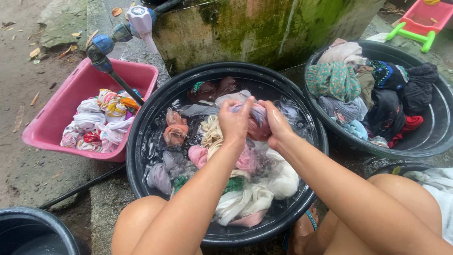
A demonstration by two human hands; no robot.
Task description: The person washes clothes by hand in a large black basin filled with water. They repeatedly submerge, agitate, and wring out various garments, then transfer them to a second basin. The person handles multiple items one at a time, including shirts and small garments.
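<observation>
— Fingers first: what have ours got hold of?

— Both sets are curled tight. Our left hand [234,123] and our right hand [278,126] are clenched on one wet cloth [257,118], a bunched piece striped in pale blue and pink, pinched between them above the water.

— Which way does it lie from us?

— Straight ahead, at the far ends of our forearms, over the middle of the black wash basin [141,141]. Its long axis runs across us, left to right, from one fist to the other. Neither hand is nearer; they share it, knuckles almost touching.

— And beneath?

— Soaking laundry [245,193] fills the basin: white, pink, grey and green pieces lying in the water, with a peach-coloured twist [175,132] off to the left. The water around the cloth looks churned, though we can't tell how deep it is.

— Further out?

— To our left, just beside the basin, sits a pink tub [52,127] with wrung, twisted garments [96,123] heaped in it. A blue and white tap [120,30] hangs over the gap between the two. To our right a second black basin [434,141] holds a pile of darker clothes [373,89], teal, black and red. Beyond is a mossy concrete wall [283,23]. Our knees frame the near rim, and the edge of a dark bucket [33,231] shows at the lower left.
</observation>
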